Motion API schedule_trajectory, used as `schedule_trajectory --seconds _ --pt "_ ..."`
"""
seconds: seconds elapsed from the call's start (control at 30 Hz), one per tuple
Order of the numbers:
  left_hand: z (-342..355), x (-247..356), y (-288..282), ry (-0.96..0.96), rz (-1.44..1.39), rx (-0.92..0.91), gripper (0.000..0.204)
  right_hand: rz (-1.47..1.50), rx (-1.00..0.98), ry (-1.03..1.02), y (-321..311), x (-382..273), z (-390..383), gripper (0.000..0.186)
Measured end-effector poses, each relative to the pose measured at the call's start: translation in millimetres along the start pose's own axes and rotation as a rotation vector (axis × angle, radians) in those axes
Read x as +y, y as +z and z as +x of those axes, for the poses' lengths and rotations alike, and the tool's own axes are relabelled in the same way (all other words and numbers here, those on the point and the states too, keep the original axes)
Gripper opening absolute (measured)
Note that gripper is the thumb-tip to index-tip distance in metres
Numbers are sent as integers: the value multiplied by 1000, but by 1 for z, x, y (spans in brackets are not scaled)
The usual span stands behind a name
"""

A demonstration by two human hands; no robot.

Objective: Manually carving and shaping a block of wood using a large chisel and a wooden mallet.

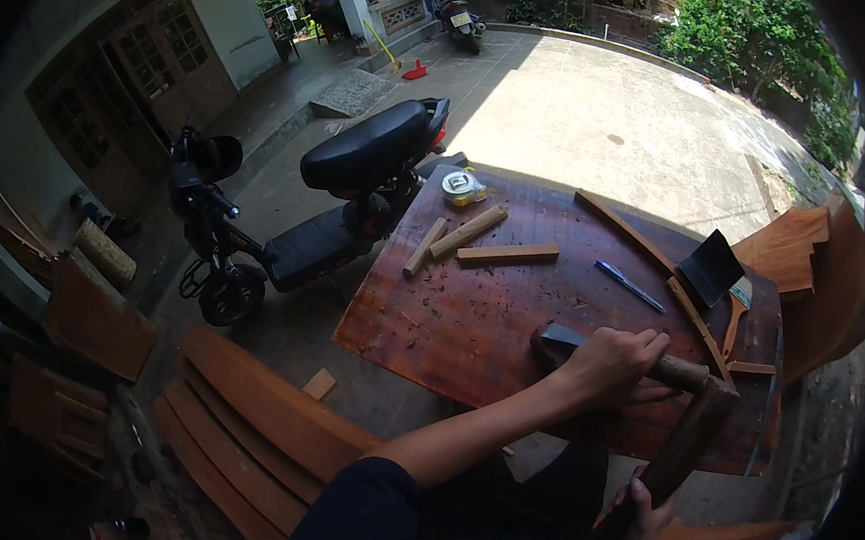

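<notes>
Above the near right part of a dark reddish tabletop point(406, 317), in the left hand point(615, 363), with fingers curled closed around it, a round wooden handle point(685, 375). Beyond the wrist, partly behind the forearm point(489, 435), a dark, angular tool head point(560, 337), seemingly on the same handle. Low in view, in the right hand point(648, 521), with thumb and fingers bent close around its lower part, a thick dark wooden piece point(697, 432), slanting up to the handle's far end; joined or merely touching, impossible to tell. Crowding that upper end, a thin wooden strip point(699, 327) and a flat brush point(732, 327), with a black flat piece point(710, 268) just above. Farther across, a blue pen point(630, 287), a long strip point(630, 228), a short bar point(508, 255), a rounded stick point(470, 231) beside a shorter stick point(425, 247), and a tape measure point(462, 188). Near the table's far left edge, a parked black scooter point(364, 149); left of the sleeve point(359, 506), curved boards point(247, 408); to the right, reddish-brown panels point(782, 246).
</notes>
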State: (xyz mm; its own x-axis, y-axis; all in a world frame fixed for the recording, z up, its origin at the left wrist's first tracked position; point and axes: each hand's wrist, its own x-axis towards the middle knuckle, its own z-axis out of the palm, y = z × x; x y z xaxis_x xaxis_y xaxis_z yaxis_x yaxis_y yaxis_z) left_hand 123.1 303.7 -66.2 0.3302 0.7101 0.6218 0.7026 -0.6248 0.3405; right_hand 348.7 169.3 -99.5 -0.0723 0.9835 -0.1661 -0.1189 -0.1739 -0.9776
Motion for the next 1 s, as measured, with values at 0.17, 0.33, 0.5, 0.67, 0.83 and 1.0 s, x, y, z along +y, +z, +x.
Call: schedule_trajectory --seconds 0.17,0.33,0.5,0.67,0.83,1.0 --pt "2 3 -1 0 4 -48 49 101 17 42 -10 18 0 53" --pt "0 3 -5 -29 3 -46 48 162 -12 -3 -6 23 0 51" --pt "1 2 -9 -19 -4 -38 48 283 5 70 -10 28 -2 64" --pt "2 2 -6 -19 -6 -26 48 255 -11 61 -6 27 -6 53" --pt "1 0 -2 10 -24 20 50 181 99 45 4 23 -1 45" --pt "-1 -1 -1 14 -25 57 51 159 63 53 -8 22 -1 45"
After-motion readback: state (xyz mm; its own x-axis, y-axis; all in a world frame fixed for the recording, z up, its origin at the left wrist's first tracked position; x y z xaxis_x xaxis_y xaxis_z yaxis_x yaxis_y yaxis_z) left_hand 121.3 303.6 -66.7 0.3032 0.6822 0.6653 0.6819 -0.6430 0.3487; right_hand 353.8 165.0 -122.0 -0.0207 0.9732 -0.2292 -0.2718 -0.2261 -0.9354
